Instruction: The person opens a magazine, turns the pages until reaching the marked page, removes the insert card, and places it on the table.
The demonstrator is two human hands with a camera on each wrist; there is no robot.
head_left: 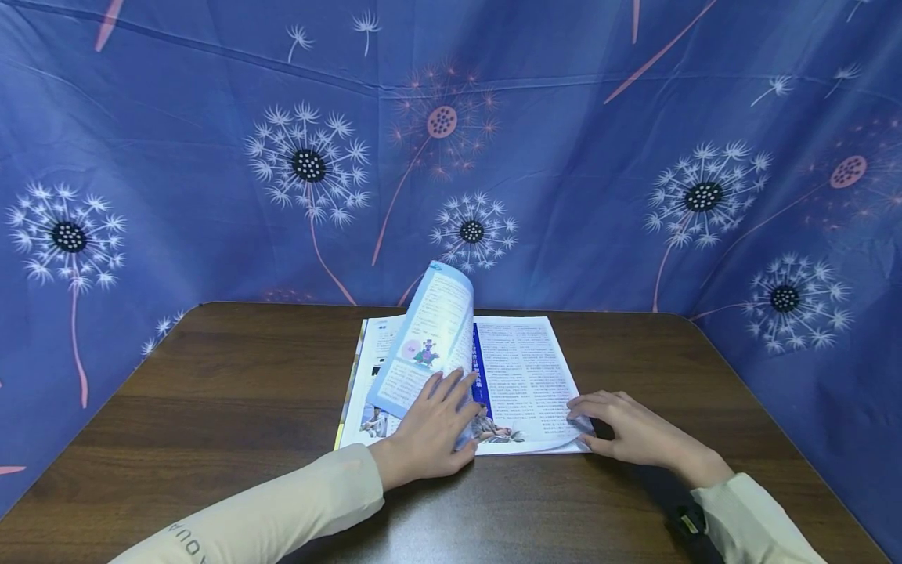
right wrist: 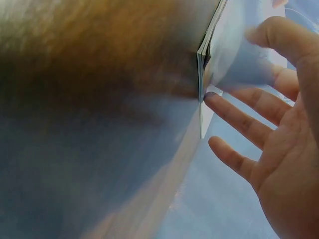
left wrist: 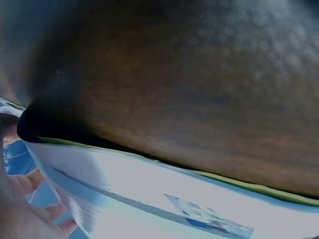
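Observation:
An open magazine (head_left: 528,368) lies on the wooden table, its right side showing columns of print and a blue vertical band. One blue-bordered leaf (head_left: 438,313) stands curled up over the left side. My left hand (head_left: 433,431) rests with spread, straight fingers against the lower part of that leaf, near the fold. At the lower right corner my right hand (head_left: 627,427) pinches a slightly raised page corner between thumb and fingers. The right wrist view shows the thumb (right wrist: 279,37) apart from the other fingers, with a blurred page (right wrist: 244,64) between them.
The brown table (head_left: 232,392) extends around the magazine on all sides. Behind it and along its sides hangs a blue cloth (head_left: 564,157) printed with dandelions. A small dark object (head_left: 690,518) sits at the right sleeve cuff.

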